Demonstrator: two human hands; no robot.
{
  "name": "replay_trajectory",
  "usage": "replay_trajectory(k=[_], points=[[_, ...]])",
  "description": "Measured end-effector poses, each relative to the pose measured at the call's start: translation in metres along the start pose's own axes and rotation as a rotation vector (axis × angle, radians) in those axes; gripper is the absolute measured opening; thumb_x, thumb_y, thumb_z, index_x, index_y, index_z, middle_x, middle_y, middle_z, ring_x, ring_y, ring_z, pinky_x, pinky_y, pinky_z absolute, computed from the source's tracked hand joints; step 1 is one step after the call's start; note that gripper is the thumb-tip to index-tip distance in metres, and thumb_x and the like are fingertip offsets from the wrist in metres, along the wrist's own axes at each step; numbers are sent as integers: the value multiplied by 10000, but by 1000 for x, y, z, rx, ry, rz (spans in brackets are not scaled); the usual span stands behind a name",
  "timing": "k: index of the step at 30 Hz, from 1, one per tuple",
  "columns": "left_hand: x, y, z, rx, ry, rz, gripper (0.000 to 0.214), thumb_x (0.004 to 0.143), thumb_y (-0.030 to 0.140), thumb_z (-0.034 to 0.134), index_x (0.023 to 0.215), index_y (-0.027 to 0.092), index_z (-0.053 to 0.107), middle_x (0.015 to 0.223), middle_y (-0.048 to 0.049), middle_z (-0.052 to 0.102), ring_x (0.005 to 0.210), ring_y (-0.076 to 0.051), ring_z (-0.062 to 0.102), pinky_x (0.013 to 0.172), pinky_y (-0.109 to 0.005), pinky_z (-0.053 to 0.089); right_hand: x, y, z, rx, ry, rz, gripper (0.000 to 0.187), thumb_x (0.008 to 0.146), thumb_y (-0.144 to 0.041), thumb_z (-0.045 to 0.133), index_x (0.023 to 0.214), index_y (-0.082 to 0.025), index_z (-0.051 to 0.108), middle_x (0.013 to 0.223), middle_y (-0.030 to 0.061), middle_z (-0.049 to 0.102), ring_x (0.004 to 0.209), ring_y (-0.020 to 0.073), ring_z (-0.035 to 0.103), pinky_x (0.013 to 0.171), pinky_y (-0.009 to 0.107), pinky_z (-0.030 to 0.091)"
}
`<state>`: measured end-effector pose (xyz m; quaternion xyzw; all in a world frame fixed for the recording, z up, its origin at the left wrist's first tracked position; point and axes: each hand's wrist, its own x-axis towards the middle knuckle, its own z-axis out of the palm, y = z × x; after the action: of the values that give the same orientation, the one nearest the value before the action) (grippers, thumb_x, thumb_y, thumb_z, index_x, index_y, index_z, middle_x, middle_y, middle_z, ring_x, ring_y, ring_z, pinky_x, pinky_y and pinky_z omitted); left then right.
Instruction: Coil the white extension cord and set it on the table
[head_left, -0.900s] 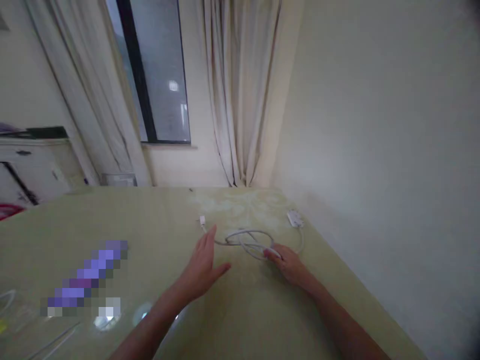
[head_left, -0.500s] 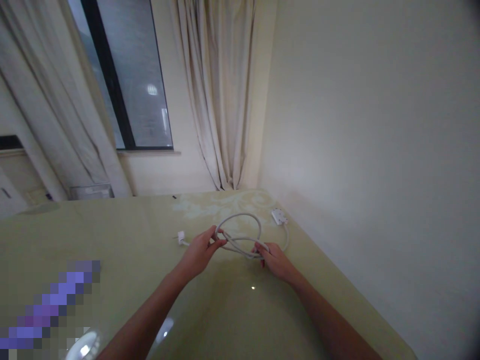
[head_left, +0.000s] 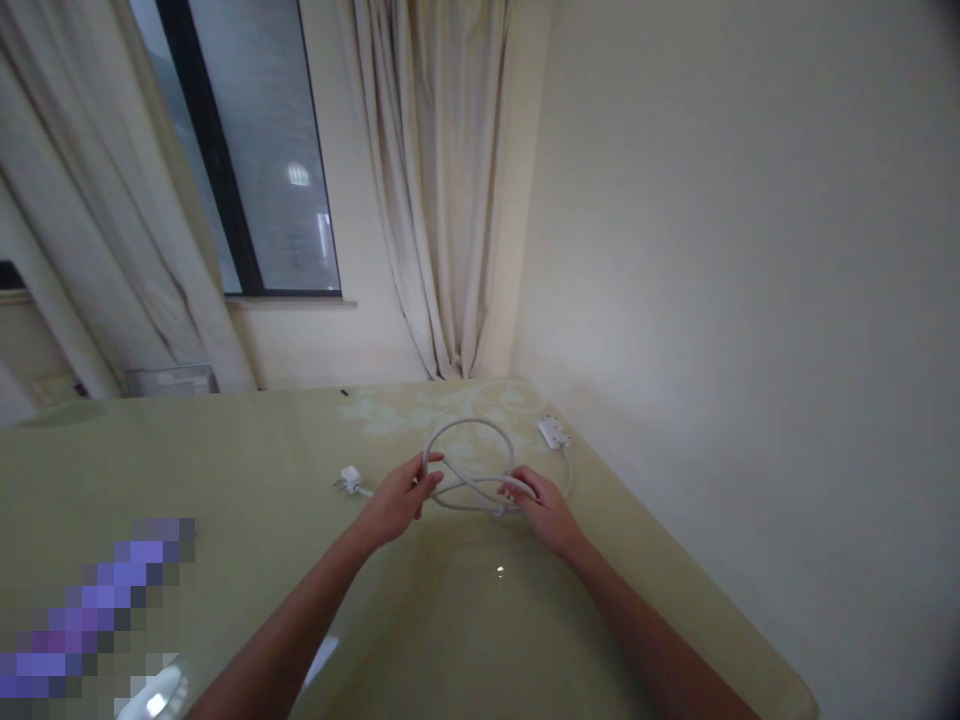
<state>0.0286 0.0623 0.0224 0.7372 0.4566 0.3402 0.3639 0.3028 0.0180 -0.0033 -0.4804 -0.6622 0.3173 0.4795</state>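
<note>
The grip of the left hand [head_left: 396,500] pinches the white cable [head_left: 469,428] at its loop's left side, and the right hand [head_left: 546,512] closes its fingers over the right side. The loop lies on a glossy pale-green table [head_left: 225,470] in a corner, below cream curtains [head_left: 435,200], a window [head_left: 255,150] and a bare wall [head_left: 750,300].

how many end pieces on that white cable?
2. A small plug lies on the table left of the left hand; a socket block lies beyond the right hand, toward the far corner. Both hands hold the cable between them.
</note>
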Motion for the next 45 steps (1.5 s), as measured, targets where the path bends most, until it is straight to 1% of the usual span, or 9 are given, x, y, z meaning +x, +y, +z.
replay_trajectory(k=[3,6,11,16,22,29,35,41,45], points=[[0,-2,5,81,13,-18,479,913,443,517,1277,161,650,827,-47,705,738,-207,657,740,-338,503,-4,-10,7,57,12,-44,409,894,-479,679,1187,-197,637,972,68,700,851,204,662,762,321,529],[-2,-3,7,100,8,-19,389,908,385,532,1173,166,715,887,-85,745,869,-236,680,836,-364,504,-8,-16,13,77,-80,-53,397,854,-481,742,1104,-184,661,848,38,688,745,177,649,696,290,513],[-15,5,-1,33,-103,-17,469,902,509,568,1203,183,718,974,-77,730,662,-168,629,564,-276,492,-13,-13,10,125,-305,75,469,847,-629,696,780,-167,653,607,-11,576,544,137,570,550,254,450],[-28,17,-12,-130,-198,36,680,875,574,652,1435,195,587,1013,-65,681,649,-111,533,550,-234,435,-11,-13,8,126,-201,72,557,820,-706,672,667,-173,623,517,-35,475,501,116,458,518,246,370],[-25,27,-11,44,-43,171,382,937,467,611,1188,201,720,829,-5,679,637,-125,520,609,-256,383,-10,-31,7,210,-112,94,473,849,-612,699,711,-161,663,660,6,580,630,133,506,615,260,387],[-11,43,-14,181,93,167,318,908,512,633,844,202,669,693,10,650,639,-161,562,620,-273,377,11,-61,-15,347,-412,287,526,758,-600,791,1014,-143,747,791,52,699,668,161,629,626,270,452],[-3,41,-28,213,163,173,456,826,618,699,690,197,588,665,11,616,667,-161,538,649,-280,372,9,-60,-7,365,-212,273,615,847,-721,641,923,-127,778,716,50,668,620,139,618,597,263,470],[-6,25,-24,28,-43,201,426,871,593,659,753,202,538,696,42,506,673,-136,471,631,-259,395,2,-50,4,483,113,213,576,815,-699,682,1025,-174,790,851,54,637,677,145,576,569,269,497],[-10,19,-21,5,-6,194,424,875,574,662,749,218,469,692,59,447,651,-125,441,618,-254,391,5,-50,4,412,51,138,508,855,-643,677,1039,-174,747,787,28,621,654,139,564,617,277,489]])
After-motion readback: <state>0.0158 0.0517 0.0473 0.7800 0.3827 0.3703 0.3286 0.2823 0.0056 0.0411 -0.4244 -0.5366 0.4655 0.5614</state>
